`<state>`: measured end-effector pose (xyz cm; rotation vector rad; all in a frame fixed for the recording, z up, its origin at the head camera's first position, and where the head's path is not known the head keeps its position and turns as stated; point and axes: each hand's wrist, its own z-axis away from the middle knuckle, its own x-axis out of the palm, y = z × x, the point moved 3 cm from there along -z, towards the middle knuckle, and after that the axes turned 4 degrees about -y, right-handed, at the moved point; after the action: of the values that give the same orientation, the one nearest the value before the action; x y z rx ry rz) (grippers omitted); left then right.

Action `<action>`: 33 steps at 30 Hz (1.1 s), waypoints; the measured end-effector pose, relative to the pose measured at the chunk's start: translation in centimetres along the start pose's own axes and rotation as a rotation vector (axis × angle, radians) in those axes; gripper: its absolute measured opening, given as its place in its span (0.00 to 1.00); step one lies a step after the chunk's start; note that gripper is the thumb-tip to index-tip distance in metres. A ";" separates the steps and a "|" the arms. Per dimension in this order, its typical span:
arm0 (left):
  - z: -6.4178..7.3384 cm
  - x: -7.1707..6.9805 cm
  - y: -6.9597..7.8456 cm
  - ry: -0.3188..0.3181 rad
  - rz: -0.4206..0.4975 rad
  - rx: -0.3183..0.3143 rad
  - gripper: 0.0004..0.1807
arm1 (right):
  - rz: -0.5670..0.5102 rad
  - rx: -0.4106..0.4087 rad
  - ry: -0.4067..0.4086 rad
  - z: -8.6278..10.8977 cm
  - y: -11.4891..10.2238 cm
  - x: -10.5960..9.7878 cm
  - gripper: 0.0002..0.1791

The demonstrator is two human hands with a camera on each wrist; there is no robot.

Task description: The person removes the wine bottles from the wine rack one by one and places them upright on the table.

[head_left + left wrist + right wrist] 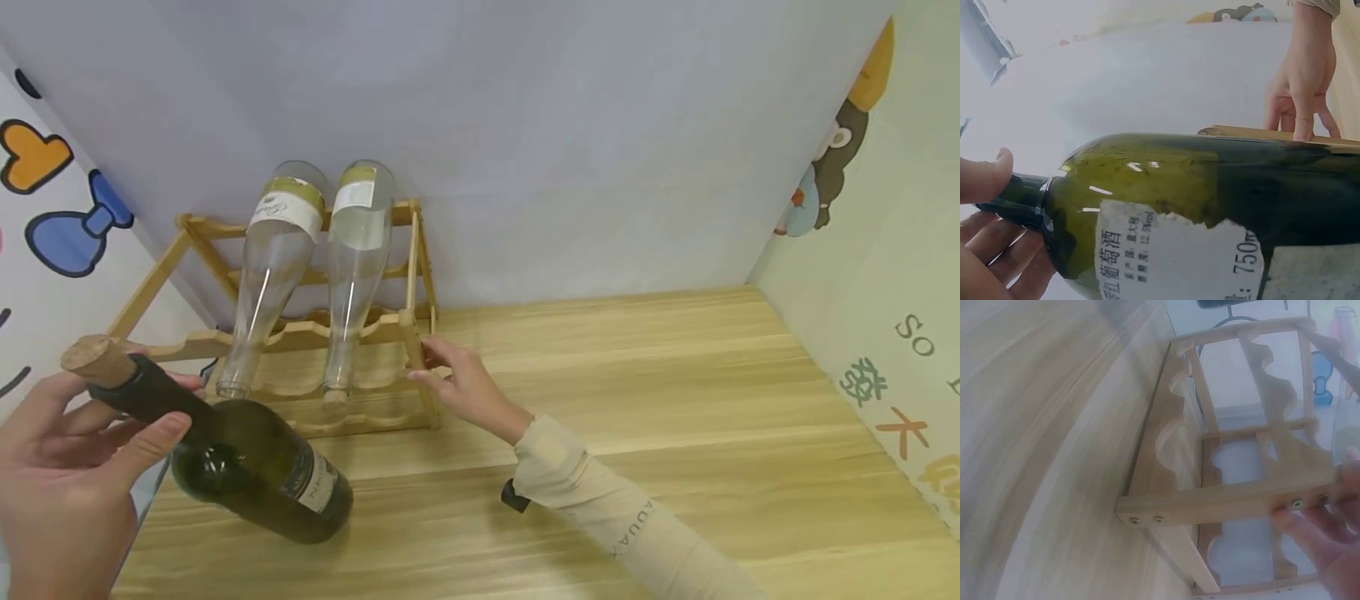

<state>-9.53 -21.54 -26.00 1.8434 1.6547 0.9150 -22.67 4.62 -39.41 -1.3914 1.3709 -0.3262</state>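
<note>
Up front, your left grip curls thumb and fingers around the neck of a green bottle, which you hold tilted over the tabletop. On that wood-grain surface stands a wooden rack, just beyond the green bottle. Two clear bottles lie side by side on its upper tier, necks your way. Your right grip pinches the rack's right front post. A cork plugs the green bottle's mouth.
</note>
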 end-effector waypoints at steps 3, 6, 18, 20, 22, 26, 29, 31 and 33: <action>0.2 0.5 -0.2 0.022 -0.016 -0.004 0.28 | 0.000 -0.001 0.002 0.0 0.0 -0.2 0.16; 0.3 0.8 -0.5 0.043 -0.070 -0.013 0.25 | 0.002 -0.007 0.003 -0.1 0.0 -0.3 0.16; 0.9 1.4 -2.1 0.012 -0.113 -0.031 0.26 | -0.018 -0.029 0.006 -0.4 0.1 -0.3 0.16; 1.1 1.5 -2.5 0.004 -0.083 -0.047 0.27 | -0.023 -0.029 0.006 -0.4 0.1 -0.3 0.15; 1.2 1.6 -2.8 -0.001 -0.089 -0.066 0.27 | -0.034 -0.027 0.005 -0.3 -0.4 -0.4 0.15; 1.5 1.5 -3.3 -0.005 -0.115 -0.098 0.28 | -0.028 -0.026 0.007 -0.2 -0.5 -0.3 0.15; 1.7 1.4 -3.4 0.024 -0.207 -0.171 0.28 | -0.009 -0.022 0.008 -0.3 0.0 -0.1 0.15; 1.9 1.3 -3.5 0.031 -0.230 -0.198 0.29 | -0.013 -0.016 0.007 -0.1 0.1 -0.1 0.15; 2.1 1.3 -3.7 0.034 -0.240 -0.220 0.30 | -0.025 -0.012 0.009 0.0 0.2 -0.1 0.15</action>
<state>-10.30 -19.57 -29.97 1.4568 1.6767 0.9838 -22.80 4.71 -39.51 -1.4201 1.3652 -0.3414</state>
